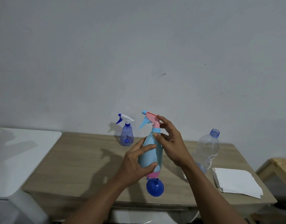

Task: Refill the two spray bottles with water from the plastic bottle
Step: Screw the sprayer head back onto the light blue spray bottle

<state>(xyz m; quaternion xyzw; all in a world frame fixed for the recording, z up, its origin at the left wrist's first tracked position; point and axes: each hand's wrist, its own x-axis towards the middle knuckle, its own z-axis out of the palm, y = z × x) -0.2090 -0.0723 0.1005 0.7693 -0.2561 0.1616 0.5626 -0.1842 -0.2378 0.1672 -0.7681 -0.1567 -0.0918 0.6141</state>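
Observation:
I hold a light-blue spray bottle (151,156) with a pink base and a pink and blue trigger head upright above the wooden table (84,160). My left hand (135,162) wraps its body. My right hand (169,143) grips its neck and trigger head. A small clear-blue spray bottle (126,135) with a white and blue head stands at the back of the table. An uncapped clear plastic bottle (207,149) stands to the right, behind my right forearm. A blue funnel (154,187) lies on the table below the held bottle.
A stack of white paper (237,181) lies at the table's right front. A white surface (17,152) adjoins the table on the left. A wooden piece of furniture (278,168) stands at the far right. A plain wall rises behind.

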